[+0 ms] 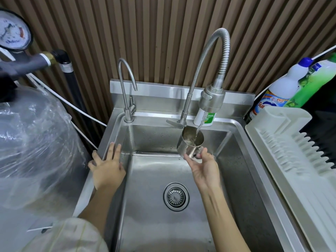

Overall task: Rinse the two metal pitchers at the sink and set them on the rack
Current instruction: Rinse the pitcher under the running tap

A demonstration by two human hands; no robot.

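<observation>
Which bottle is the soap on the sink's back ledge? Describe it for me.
Start at the sink and follow its back ledge right to the spray head. The soap bottle stands upright just behind it, partly hidden. It is small, white with a green label, unlike the larger bottles beyond the rack.

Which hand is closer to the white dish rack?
Right. The right hand holds the metal pitcher over the sink, nearer the dish rack; the left hand rests on the sink's far rim.
</observation>
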